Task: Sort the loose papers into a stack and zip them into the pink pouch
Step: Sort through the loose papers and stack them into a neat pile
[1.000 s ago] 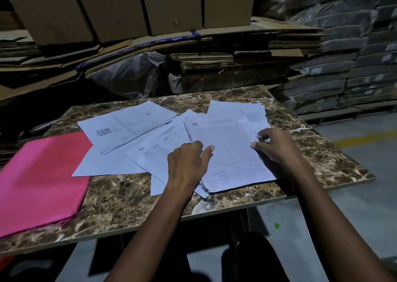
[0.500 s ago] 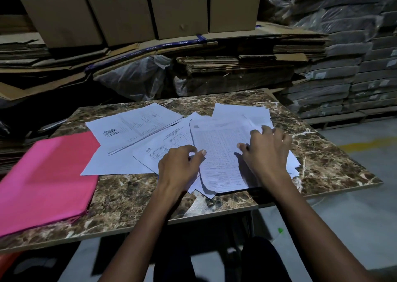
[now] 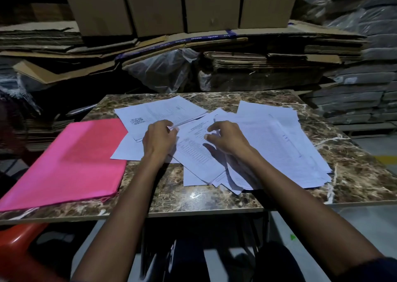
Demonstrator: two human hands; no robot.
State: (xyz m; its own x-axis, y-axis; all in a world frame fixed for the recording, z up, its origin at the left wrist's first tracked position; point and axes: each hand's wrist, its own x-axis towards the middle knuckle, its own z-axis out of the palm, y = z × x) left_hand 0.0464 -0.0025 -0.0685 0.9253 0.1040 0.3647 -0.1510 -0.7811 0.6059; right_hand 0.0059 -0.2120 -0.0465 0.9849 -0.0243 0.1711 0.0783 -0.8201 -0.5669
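Note:
Several white printed papers (image 3: 277, 144) lie fanned across a brown marble table (image 3: 193, 198). One sheet with a QR code (image 3: 154, 112) lies at the back left of the spread. The flat pink pouch (image 3: 71, 163) lies at the table's left end, apart from both hands. My left hand (image 3: 160, 141) pinches the edge of the QR-code sheet between thumb and fingers. My right hand (image 3: 225, 139) rests on the middle sheet (image 3: 199, 152) with curled fingers, thumb and forefinger at its top edge.
Cardboard boxes (image 3: 171, 4) and flattened cartons (image 3: 247, 43) are stacked close behind the table. Wrapped bundles (image 3: 363, 77) are piled at the right. A red plastic stool (image 3: 19, 249) shows at the lower left. My knees are under the table's front edge.
Both hands have moved left, off the tabulated sheet at the right. The left hand now pinches the QR-code sheet and the right hand sits on the middle sheet. The camera has tilted down.

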